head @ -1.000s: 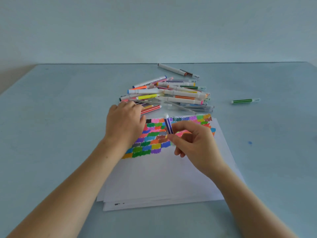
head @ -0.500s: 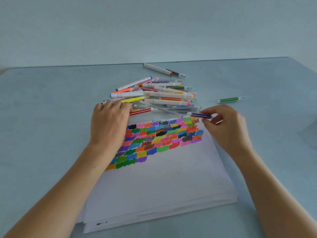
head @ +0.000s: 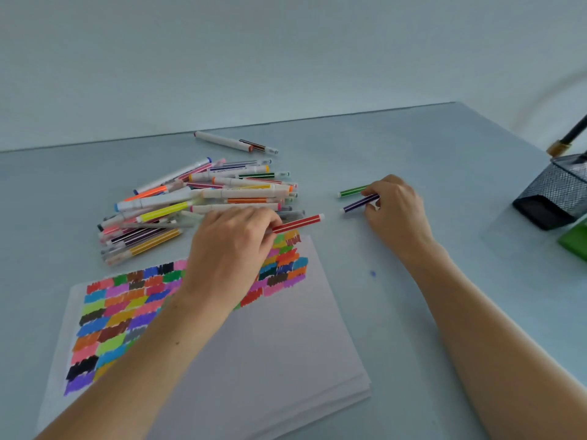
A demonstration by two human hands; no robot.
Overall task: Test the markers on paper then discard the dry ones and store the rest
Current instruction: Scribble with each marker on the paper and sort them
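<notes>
A heap of coloured markers (head: 206, 198) lies on the table beyond a stack of white paper (head: 270, 344) covered in coloured test patches. My left hand (head: 235, 246) pinches a red marker (head: 298, 223) at the near right edge of the heap, its far end sticking out to the right. My right hand (head: 394, 211) holds a purple marker (head: 360, 203) low over the table, right beside a green marker (head: 352, 190) lying there.
A black mesh pen holder (head: 556, 198) stands at the right edge with a dark pen (head: 571, 134) in it, and a green object (head: 576, 241) sits next to it. One brown-striped marker (head: 235, 142) lies apart behind the heap. A small blue ink spot (head: 373, 274) marks the table.
My right hand carried the purple marker from the paper to the right, next to the green marker. My left hand left the paper and took a red marker from the heap. The view swung right.
</notes>
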